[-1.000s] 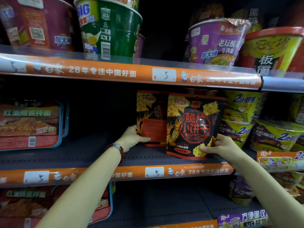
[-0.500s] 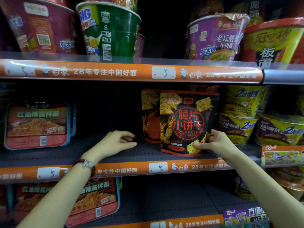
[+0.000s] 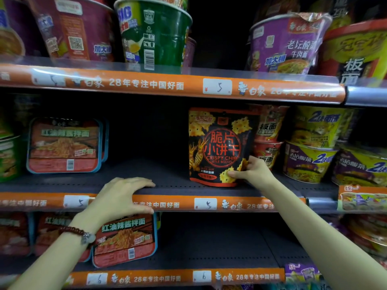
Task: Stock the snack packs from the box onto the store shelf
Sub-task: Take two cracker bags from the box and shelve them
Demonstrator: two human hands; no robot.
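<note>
On the far left of the middle shelf stood flat red noodle trays on edge, with a bare dark stretch of shelf between them and the goods to the right. The left hand lay over the shelf's front lip, covering part of the orange price strip; its fingers were loosely bent over the edge and held nothing, and a beaded bracelet sat on the wrist. Right of the gap, 1 snack pack, black and orange and marked "CRISPY CHIP LITTLE BISCUIT", stood upright near the shelf front. Whether another pack stood behind it could not be told from this view. The right hand pinched the pack's lower right corner, thumb on the printed face and fingers curled round its edge. Just beside the pack, to the right, were red noodle cups, then yellow-and-purple noodle bowls.

The step in hand looked to be squaring the pack: it was already set down, and the right hand seemed to be facing it forward and steadying it. The supply box was out of view. The next move would likely call for letting go without tipping the pouch, which probably stands on a soft gusset and falls easily, then fetching another pack for the bare stretch to its left.
</note>
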